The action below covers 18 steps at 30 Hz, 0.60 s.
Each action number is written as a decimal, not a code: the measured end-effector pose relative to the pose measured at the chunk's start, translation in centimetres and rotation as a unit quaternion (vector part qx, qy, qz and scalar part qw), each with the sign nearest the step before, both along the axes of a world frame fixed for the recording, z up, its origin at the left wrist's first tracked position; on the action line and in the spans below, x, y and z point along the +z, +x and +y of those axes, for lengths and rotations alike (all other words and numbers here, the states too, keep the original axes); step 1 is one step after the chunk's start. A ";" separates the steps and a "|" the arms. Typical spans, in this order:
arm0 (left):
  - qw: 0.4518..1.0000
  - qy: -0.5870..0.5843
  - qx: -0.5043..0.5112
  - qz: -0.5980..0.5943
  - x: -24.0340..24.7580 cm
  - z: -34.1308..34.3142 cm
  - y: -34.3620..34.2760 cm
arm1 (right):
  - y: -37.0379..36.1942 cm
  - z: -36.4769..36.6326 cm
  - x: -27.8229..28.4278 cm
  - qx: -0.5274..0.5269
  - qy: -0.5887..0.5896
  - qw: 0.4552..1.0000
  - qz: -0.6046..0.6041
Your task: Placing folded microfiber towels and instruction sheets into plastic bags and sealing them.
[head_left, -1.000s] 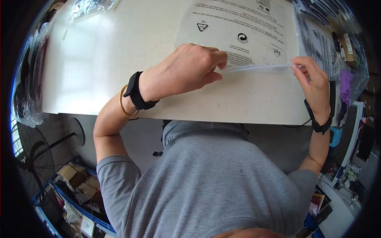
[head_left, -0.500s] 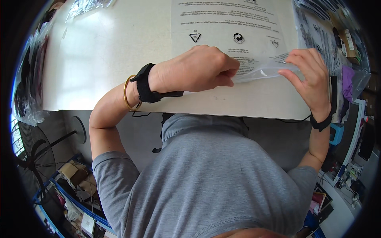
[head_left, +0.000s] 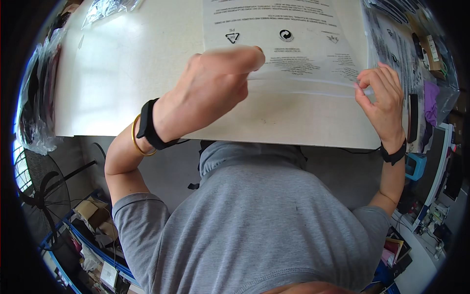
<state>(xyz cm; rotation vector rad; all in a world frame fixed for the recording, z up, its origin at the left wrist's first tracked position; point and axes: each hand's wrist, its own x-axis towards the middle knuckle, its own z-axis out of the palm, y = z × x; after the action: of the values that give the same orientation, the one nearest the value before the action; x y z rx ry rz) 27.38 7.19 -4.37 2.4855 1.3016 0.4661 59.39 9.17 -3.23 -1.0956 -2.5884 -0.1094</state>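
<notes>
A clear plastic bag [head_left: 313, 54] with dark printing lies flat on the white table, its near edge marked by two pale lines. My left hand [head_left: 205, 88], wearing a black wristband and a yellow bangle, is above the left part of the bag. Its fingers are curled closed and slightly blurred; whatever they may hold is hidden. At the bag's near right corner, my right hand [head_left: 382, 100] pinches the plastic between thumb and forefinger, its other fingers loosely bent.
A stack of bagged goods [head_left: 39, 93] lines the table's left side. Crumpled clear plastic [head_left: 110, 10] lies at the far left. On the right are more plastic bags [head_left: 391, 54], a small cardboard box [head_left: 433, 51] and a purple cloth [head_left: 431, 103]. A fan [head_left: 41, 191] stands at lower left.
My left hand has moved left and appears raised. The bag has shifted slightly left, and its near edge, lifted and stretched before, now lies flatter. My right hand's thumb and forefinger have come together.
</notes>
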 end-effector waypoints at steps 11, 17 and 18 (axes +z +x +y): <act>0.998 -0.034 0.022 0.056 1.6 -0.4 -2.4 | 1.5 0.0 -0.8 -0.064 -0.057 0.996 0.002; 0.994 -0.053 -0.086 0.049 0.8 -0.4 0.6 | 2.1 -0.2 -1.3 -0.217 -0.288 0.925 0.117; 0.991 -0.062 -0.098 0.059 0.9 -0.4 1.5 | 2.2 -0.3 -1.2 -0.193 -0.349 0.901 0.167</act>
<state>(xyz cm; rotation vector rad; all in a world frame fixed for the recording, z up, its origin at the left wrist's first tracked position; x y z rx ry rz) 28.86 6.81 -3.52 2.5338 1.0759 0.1883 61.54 8.90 -4.42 -1.6745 -2.0893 0.9020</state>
